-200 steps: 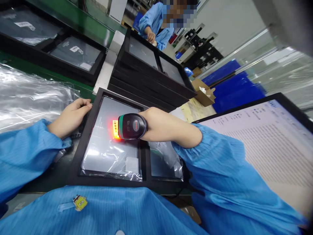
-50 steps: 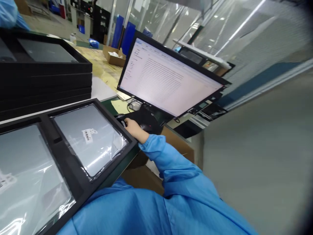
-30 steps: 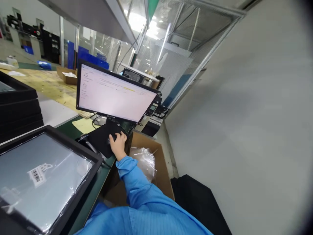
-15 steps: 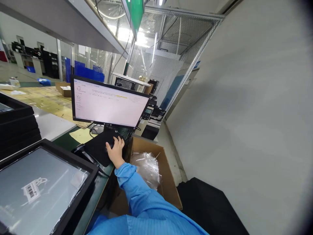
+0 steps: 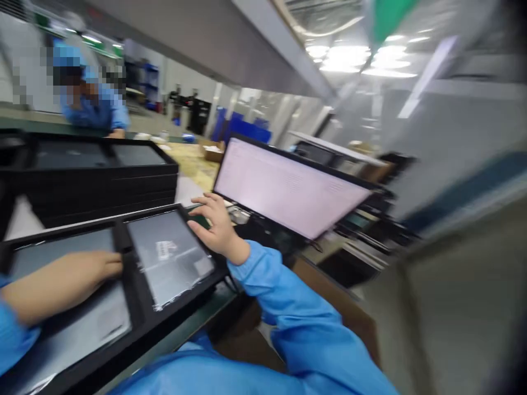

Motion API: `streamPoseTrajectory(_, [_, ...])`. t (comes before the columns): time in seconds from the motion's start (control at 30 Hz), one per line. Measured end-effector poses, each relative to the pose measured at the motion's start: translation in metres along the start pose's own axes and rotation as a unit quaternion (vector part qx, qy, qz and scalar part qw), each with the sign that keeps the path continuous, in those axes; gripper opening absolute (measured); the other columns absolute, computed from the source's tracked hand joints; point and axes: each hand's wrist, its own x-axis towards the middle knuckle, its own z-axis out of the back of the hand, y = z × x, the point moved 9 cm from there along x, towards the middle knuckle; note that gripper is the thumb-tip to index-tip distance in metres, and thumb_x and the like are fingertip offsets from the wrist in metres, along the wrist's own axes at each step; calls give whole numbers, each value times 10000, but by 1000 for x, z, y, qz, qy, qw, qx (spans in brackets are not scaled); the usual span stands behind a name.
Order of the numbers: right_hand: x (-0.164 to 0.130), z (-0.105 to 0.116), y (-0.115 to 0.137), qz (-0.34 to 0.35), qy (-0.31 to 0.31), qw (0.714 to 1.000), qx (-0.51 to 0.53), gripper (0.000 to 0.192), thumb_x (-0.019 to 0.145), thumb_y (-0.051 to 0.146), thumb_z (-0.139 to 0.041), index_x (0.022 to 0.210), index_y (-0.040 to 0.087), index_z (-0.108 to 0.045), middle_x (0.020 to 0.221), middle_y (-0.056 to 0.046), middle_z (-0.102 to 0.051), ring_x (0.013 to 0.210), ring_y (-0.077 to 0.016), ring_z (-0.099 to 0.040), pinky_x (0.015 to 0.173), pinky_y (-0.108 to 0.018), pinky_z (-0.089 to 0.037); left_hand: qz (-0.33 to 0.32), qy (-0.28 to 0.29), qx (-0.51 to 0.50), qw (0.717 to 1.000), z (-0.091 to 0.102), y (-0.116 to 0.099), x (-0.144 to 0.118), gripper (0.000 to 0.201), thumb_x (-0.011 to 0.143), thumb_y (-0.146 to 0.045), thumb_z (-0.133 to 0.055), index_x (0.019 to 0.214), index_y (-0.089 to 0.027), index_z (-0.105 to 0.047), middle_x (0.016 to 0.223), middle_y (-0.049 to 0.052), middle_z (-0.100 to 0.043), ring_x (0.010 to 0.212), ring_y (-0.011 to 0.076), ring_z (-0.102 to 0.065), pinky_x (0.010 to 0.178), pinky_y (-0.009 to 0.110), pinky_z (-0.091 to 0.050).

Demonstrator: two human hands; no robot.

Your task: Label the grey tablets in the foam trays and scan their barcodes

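Observation:
A black foam tray (image 5: 129, 280) lies in front of me, with two flat screen panels in its recesses. The right panel (image 5: 167, 269) carries a white barcode label (image 5: 165, 249) and a clear film. Over the left panel (image 5: 101, 323) is my left hand (image 5: 78, 277), fingertips beside the tray's divider; blur and the hand's own back hide whether it grips anything. My right hand (image 5: 216, 226) hovers by the tray's far right corner, fingers apart and holding nothing.
Beyond the tray are a stack of black foam trays (image 5: 107, 189) and a lit monitor (image 5: 284, 186). A cardboard box (image 5: 341, 312) stands right of the bench, and a shelf (image 5: 230, 44) overhangs it. Another person in blue (image 5: 94, 104) is at the far left.
My view has swung left, bringing the whole tray and the other person in. My right hand has left the mouse pad for the tray's corner. My left hand has come into view.

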Motion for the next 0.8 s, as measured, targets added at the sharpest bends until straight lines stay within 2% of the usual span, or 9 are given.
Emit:
streamPoseTrajectory(0.07, [10, -19, 24, 73, 28, 992, 94, 125, 922, 332, -659, 936, 215, -701, 1210, -135, -731, 1234, -275, -623, 1177, -497, -405, 53, 87, 40, 994, -4, 11, -29, 343, 928, -147, -455, 899, -266, -775, 987, -13, -775, 843, 177, -731, 776, 254, -548])
streamPoseTrajectory(0.13, [14, -41, 39, 92, 64, 977, 179, 133, 910, 327, -669, 923, 198, -697, 1155, -144, -738, 1131, -268, -667, 1062, -469, -502, 113, 109, 55, 986, 8, 23, -59, 351, 967, -194, -419, 878, -239, -756, 988, 25, -766, 860, 189, -724, 783, 265, -551])
streamPoseTrajectory(0.23, [11, -93, 55, 3, 197, 944, 263, 118, 874, 282, -703, 940, 185, -701, 1034, -104, -752, 918, -225, -714, 858, -389, -578, 190, 30, 59, 980, 42, 32, -105, 341, 996, -265, -435, 939, -235, -769, 1080, 33, -776, 940, 183, -730, 853, 269, -565])
streamPoseTrajectory(0.33, [-9, -152, 82, -137, 374, 857, 327, 73, 874, 204, -723, 929, 173, -684, 834, -47, -748, 773, -184, -722, 757, -319, -582, 236, -24, 55, 970, 58, 28, -144, 321, 997, -286, -452, 933, -224, -760, 1111, 30, -782, 972, 178, -744, 883, 283, -586])
streamPoseTrajectory(0.4, [-19, -181, 104, -199, 437, 806, 345, 75, 888, 155, -729, 919, 164, -661, 762, -34, -738, 731, -168, -723, 726, -287, -578, 258, -48, 48, 964, 59, 24, -157, 311, 987, -290, -452, 906, -218, -744, 1079, 38, -788, 958, 189, -755, 878, 304, -605])
streamPoseTrajectory(0.47, [-19, -204, 120, -228, 449, 794, 341, 109, 896, 132, -739, 917, 162, -636, 705, -20, -720, 667, -152, -705, 667, -262, -564, 274, -78, 42, 958, 60, 20, -163, 281, 976, -278, -462, 886, -211, -720, 1059, 49, -789, 962, 202, -760, 884, 329, -618])
streamPoseTrajectory(0.6, [-10, -237, 132, -229, 435, 809, 323, 153, 920, 170, -748, 933, 175, -595, 624, -2, -690, 574, -140, -670, 549, -228, -522, 261, -146, 64, 952, 70, 6, -163, 199, 964, -205, -502, 889, -203, -686, 1054, 44, -786, 1009, 206, -756, 913, 347, -625])
streamPoseTrajectory(0.7, [-6, -248, 132, -234, 437, 804, 327, 189, 922, 187, -758, 943, 183, -570, 603, 4, -686, 526, -136, -658, 502, -219, -517, 251, -174, 80, 949, 75, -1, -169, 182, 963, -158, -518, 927, -194, -693, 1078, 40, -781, 1037, 194, -750, 937, 339, -622])
streamPoseTrajectory(0.8, [-4, -249, 131, -254, 436, 796, 336, 224, 900, 104, -754, 934, 182, -547, 581, 9, -677, 516, -132, -656, 488, -204, -516, 257, -186, 60, 946, 73, -2, -178, 155, 958, -140, -547, 933, -186, -693, 1103, 36, -774, 1051, 180, -742, 959, 325, -615])
